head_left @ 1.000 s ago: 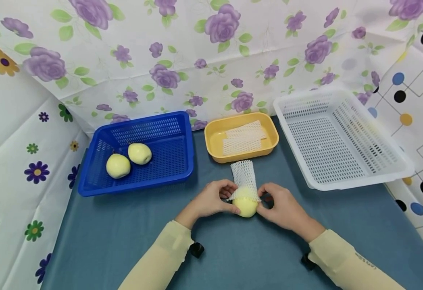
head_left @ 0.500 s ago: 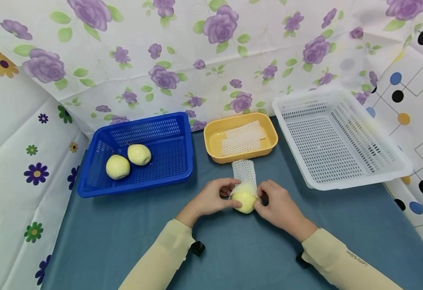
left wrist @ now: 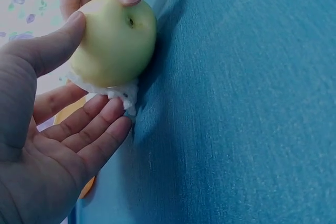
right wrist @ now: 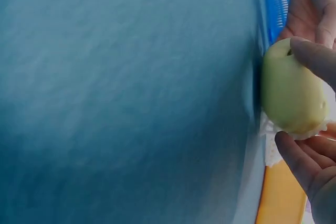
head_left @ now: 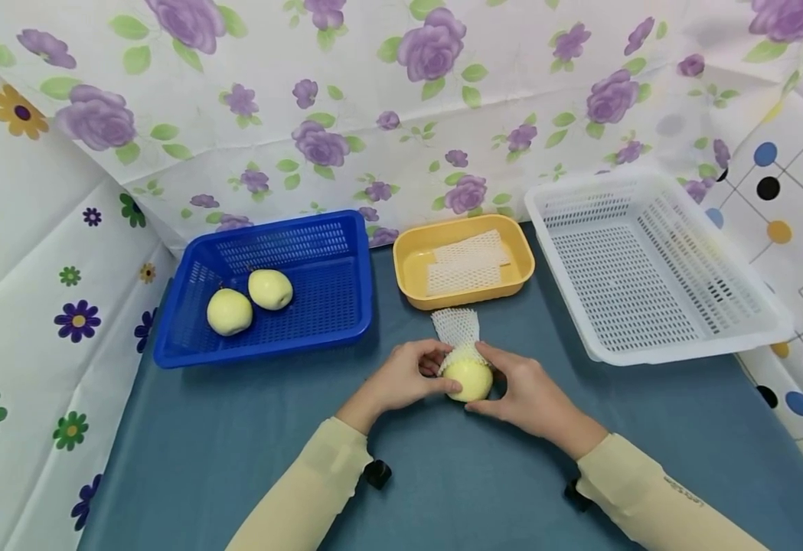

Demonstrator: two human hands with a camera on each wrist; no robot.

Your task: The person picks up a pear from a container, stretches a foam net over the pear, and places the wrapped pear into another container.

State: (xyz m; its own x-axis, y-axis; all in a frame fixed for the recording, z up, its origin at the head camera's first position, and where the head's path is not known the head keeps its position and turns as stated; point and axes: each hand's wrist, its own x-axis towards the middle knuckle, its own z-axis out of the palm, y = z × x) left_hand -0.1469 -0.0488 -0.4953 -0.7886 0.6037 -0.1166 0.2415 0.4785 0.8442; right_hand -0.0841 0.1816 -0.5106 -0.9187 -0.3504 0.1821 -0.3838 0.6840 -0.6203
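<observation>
A pale yellow-green apple (head_left: 468,380) lies on the cloth between both hands, its far end inside a white foam net sleeve (head_left: 456,327). My left hand (head_left: 408,376) holds its left side, the thumb on the skin and the fingers at the net's edge. My right hand (head_left: 528,389) spans its right side, with the thumb at the near end and the fingers by the net. In the left wrist view the apple (left wrist: 115,43) shows its bare dimpled end, and the net's rim (left wrist: 123,92) bunches near the left fingertips.
A blue basket (head_left: 263,353) with two apples (head_left: 270,290) stands at the left. Behind the hands, a yellow tray (head_left: 411,264) contains foam net sleeves (head_left: 463,277). At the right is a white basket (head_left: 656,348). Patterned sheets surround the blue-green tabletop (head_left: 484,490).
My right hand has gone from pinching the net's edge to spreading its thumb and fingers around the apple. The net's loose far end has tilted left. My left hand keeps its hold.
</observation>
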